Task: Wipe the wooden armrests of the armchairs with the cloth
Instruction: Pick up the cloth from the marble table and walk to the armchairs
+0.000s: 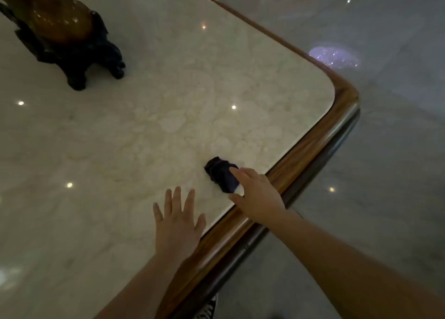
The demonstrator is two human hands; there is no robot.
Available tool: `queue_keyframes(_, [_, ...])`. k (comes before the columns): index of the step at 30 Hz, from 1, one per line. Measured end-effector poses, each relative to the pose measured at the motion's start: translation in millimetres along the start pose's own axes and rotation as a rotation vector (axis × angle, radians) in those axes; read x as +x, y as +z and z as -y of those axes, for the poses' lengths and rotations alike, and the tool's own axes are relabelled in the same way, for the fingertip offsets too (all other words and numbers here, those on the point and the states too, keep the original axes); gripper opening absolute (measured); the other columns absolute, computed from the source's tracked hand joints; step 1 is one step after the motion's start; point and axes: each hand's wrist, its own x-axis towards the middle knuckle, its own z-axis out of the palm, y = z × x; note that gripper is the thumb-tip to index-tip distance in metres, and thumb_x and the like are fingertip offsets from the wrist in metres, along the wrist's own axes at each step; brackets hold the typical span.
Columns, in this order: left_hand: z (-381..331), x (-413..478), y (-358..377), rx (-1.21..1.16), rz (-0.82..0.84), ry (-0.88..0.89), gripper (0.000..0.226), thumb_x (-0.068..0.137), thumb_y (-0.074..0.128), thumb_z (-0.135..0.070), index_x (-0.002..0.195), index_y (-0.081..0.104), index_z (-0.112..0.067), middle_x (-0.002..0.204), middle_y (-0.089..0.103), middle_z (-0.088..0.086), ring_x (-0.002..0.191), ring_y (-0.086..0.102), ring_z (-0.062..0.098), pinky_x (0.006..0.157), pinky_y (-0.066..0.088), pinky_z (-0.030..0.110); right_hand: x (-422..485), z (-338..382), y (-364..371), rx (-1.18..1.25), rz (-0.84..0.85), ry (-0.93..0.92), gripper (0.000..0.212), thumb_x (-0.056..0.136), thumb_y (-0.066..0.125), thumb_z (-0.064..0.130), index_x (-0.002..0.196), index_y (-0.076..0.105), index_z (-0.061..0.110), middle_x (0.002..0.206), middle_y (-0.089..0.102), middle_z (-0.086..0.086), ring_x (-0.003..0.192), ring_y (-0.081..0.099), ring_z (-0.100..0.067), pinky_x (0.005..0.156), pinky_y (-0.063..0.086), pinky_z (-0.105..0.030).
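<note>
Near the bottom centre of the frame, your left hand (pixel 177 218) lies flat with fingers spread on the pale marble tabletop with a wooden rim (pixel 310 147). Just right of it, your right hand (pixel 257 194) reaches over the rim, thumb and forefinger splayed around the small crumpled dark navy cloth (pixel 220 173) lying on the marble. Far off at upper left stands an amber glass ornament on a dark carved stand (pixel 65 34)
</note>
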Motion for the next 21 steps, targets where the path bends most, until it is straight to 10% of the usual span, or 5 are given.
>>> queue_keyframes(8, [13.2, 40.0, 76.7, 0.029, -0.100, 0.003, 0.074, 0.093, 0.021, -0.066, 0.155, 0.008, -0.027, 0.162, 0.009, 0.017, 0.149, -0.002, 0.038, 0.113, 0.004, 0.069, 97.5, -20.2, 68.1, -0.262, -0.030, -0.059, 0.081, 0.091, 0.047, 0.065, 0.146, -0.012, 0.055, 0.165, -0.015, 0.004, 0.150, -0.002, -0.035, 0.118, 0.015, -0.052])
queue_keyframes(21, [13.4, 46.7, 55.8, 0.038, 0.008, -0.025, 0.078, 0.089, 0.015, -0.070, 0.154, 0.007, -0.027, 0.162, 0.012, 0.015, 0.148, 0.002, 0.038, 0.113, 0.002, 0.069, 89.7, -23.7, 52.5, -0.211, -0.088, -0.059, 0.055, 0.085, 0.065, 0.031, 0.136, 0.043, 0.032, 0.120, 0.051, -0.006, 0.101, 0.051, -0.029, 0.077, 0.052, -0.042])
